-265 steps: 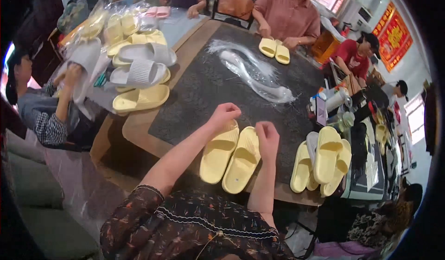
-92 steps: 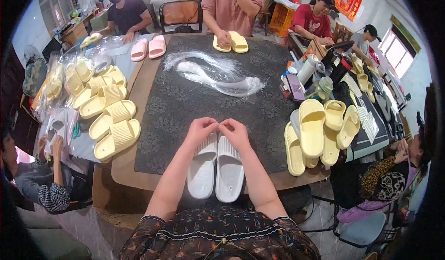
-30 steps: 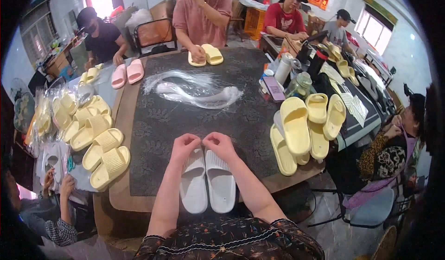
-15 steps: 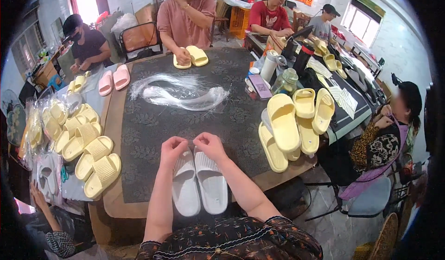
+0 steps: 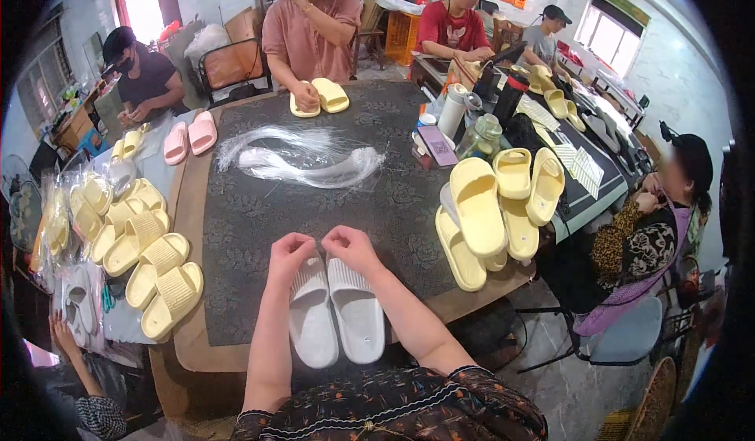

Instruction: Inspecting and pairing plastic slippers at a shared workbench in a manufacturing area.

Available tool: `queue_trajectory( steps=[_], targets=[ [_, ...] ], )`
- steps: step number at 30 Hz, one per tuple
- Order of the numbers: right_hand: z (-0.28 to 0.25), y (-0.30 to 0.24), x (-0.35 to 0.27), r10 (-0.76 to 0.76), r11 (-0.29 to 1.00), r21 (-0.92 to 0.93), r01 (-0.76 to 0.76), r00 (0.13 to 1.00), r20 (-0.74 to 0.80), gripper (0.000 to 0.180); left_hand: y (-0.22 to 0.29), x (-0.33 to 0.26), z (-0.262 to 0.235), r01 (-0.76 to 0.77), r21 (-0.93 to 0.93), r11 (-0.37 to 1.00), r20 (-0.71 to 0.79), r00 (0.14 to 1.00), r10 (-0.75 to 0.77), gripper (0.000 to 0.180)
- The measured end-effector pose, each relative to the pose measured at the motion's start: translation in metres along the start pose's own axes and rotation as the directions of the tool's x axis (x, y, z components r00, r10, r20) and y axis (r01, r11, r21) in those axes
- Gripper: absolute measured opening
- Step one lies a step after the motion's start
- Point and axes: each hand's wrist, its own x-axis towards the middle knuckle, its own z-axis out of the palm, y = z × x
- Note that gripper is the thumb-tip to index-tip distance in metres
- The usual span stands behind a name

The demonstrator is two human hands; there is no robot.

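A pair of light grey slippers (image 5: 358,319) lies side by side at the table's near edge, toes pointing away from me. My left hand (image 5: 292,254) is over the toe end of the left slipper, fingers and thumb pinched together. Close beside it, my right hand (image 5: 350,247) makes a similar pinch over the toe of the right slipper. Whatever is between the fingertips is too fine to make out. Beyond my hands, two bundles of thin clear plastic strands (image 5: 314,167) lie on the dark patterned mat (image 5: 259,221).
Yellow slippers are piled at right (image 5: 477,205) and at left (image 5: 149,244), where bagged slippers (image 5: 79,299) also lie. Pink slippers (image 5: 189,138) sit at the far left. A phone (image 5: 437,145), a glass jar (image 5: 484,134) and bottles stand at the right. Several people sit or stand around.
The view has shifted slightly. My hands stay pinched over the grey slippers' toes with hardly any movement.
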Motion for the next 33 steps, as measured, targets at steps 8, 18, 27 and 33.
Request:
queue_trajectory(
  steps=[8, 18, 27, 33],
  targets=[
    [-0.001, 0.008, 0.002, 0.01, 1.0, 0.016, -0.009, 0.998, -0.062, 0.015, -0.004, 0.002, -0.001, -0.021, -0.062, 0.998, -0.028, 0.999, 0.019, 0.013],
    [-0.001, 0.0, -0.001, -0.017, 0.999, -0.048, 0.013, 0.995, -0.1, 0.015, 0.001, 0.001, 0.001, -0.005, -0.004, 1.0, -0.035, 0.999, 0.005, 0.013],
    [-0.005, -0.007, -0.001, 0.102, 0.993, -0.055, -0.104, 0.994, -0.042, 0.014, -0.003, 0.002, -0.001, 0.026, -0.001, 1.0, -0.045, 0.999, -0.026, 0.013],
    [-0.002, -0.001, 0.0, 0.055, 0.998, -0.035, -0.052, 0.992, 0.11, 0.015, -0.006, 0.004, -0.003, 0.031, 0.052, 0.998, 0.052, 0.998, -0.034, 0.015]
  ],
)
